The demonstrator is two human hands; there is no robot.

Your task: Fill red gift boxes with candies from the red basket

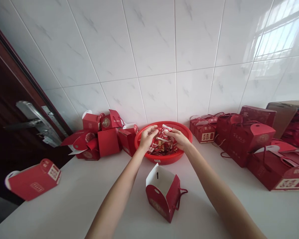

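Both hands are over a red plastic basket (166,161) filled with wrapped sweets (161,147). My left hand (148,136) is closed, thumb and fingers pinched at a small red wrapped piece near the left side. Between the hands a red and white packet (166,129) is held up, its right edge pinched by my right hand (179,137). In front of the basket stands an opened red gift box (161,196) with a white inside and a red cord on its right side.
Red boxes (109,142) are grouped at the back left, and one (36,181) lies at the left edge. More red boxes (249,139) and a cardboard carton (280,116) stand right. Behind is a tiled wall; a door handle (32,122) is left.
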